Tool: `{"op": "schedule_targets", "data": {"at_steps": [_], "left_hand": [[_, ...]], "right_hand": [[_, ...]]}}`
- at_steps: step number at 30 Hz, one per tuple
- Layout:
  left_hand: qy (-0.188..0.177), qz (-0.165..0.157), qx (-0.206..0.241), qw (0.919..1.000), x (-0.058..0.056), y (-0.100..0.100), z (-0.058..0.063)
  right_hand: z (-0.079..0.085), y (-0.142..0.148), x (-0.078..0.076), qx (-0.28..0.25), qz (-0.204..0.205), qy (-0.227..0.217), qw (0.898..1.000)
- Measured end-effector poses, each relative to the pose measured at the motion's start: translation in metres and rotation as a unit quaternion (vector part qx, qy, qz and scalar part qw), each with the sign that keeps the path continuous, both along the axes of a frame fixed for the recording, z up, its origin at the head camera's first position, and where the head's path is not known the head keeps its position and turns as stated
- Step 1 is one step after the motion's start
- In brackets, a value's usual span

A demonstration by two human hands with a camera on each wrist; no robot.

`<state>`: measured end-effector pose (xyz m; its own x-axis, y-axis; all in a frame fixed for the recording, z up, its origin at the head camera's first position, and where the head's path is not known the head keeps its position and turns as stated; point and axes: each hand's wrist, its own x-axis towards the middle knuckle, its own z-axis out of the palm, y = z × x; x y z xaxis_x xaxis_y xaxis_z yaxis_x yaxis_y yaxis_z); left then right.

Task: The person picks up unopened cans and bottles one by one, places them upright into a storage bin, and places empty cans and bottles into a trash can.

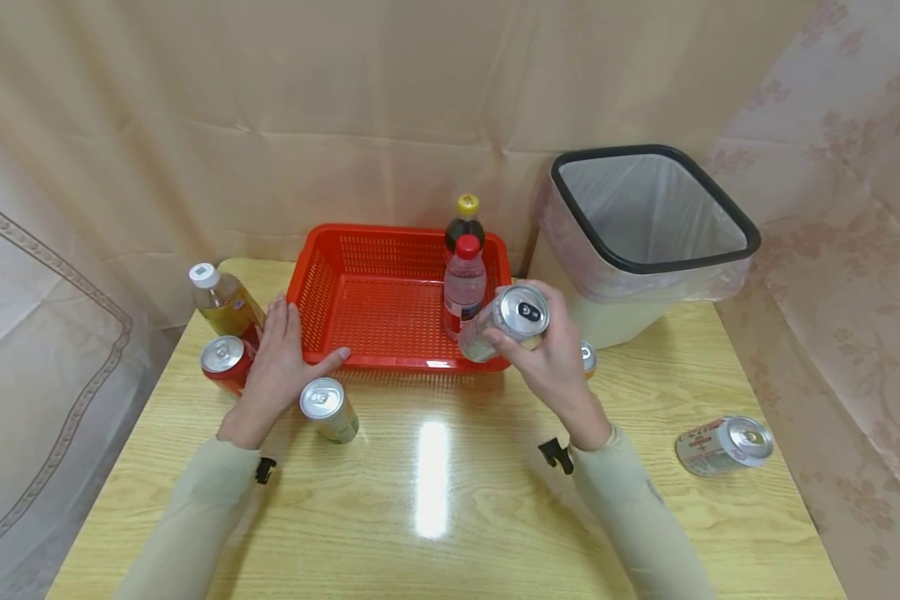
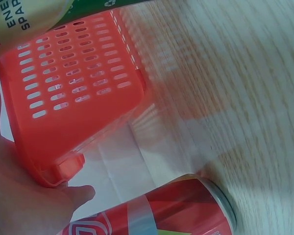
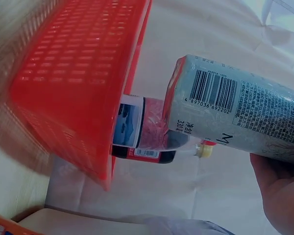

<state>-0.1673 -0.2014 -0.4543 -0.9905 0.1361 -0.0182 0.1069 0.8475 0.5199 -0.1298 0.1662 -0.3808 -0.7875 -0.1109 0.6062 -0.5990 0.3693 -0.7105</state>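
Observation:
My left hand (image 1: 279,371) grips the near left corner of a red perforated plastic basket (image 1: 397,362), thumb along the front rim. In the left wrist view a fingertip (image 2: 82,196) hangs below that rim. A pale drink can (image 3: 210,105) is in my right hand (image 1: 558,371), tilted above the basket's near right corner. Inside, at the right end, stand a clear bottle with a red cap (image 1: 465,287) and a dark bottle with a yellow cap (image 1: 465,227). Beside my left hand are a red can (image 1: 227,362) and a yellow-green can (image 1: 332,410).
Left of the basket stands an amber bottle with a white cap (image 1: 227,304). A lined bin (image 1: 600,312) with a black rim is at the back right. My right hand partly hides an orange can (image 1: 588,360). Another pale can (image 1: 720,446) is near the table's right edge.

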Motion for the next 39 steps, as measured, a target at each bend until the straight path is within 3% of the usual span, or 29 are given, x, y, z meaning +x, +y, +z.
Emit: {"op": "schedule_targets", "data": {"at_steps": [6, 18, 25, 34, 39], "left_hand": [[0.001, 0.0, 0.001, 1.0, 0.0, 0.0, 0.0], [0.005, 0.0, 0.002, 1.0, 0.0, 0.0, -0.001], [-0.001, 0.001, -0.001, 1.0, 0.0, 0.0, -0.001], [0.0, 0.002, -0.003, 1.0, 0.0, 0.0, -0.001], [-0.001, 0.0, 0.0, 1.0, 0.0, 0.0, -0.001]], "right_hand": [[0.001, -0.006, -0.008, 0.005, -0.017, -0.03, 0.999], [-0.016, -0.012, -0.025, 0.029, -0.054, -0.08, 0.995], [-0.024, -0.013, -0.029, 0.043, -0.054, -0.11, 0.992], [-0.033, -0.015, -0.034, 0.051, -0.059, -0.113, 0.991], [-0.039, -0.016, -0.036, 0.055, -0.055, -0.149, 0.986]]}}
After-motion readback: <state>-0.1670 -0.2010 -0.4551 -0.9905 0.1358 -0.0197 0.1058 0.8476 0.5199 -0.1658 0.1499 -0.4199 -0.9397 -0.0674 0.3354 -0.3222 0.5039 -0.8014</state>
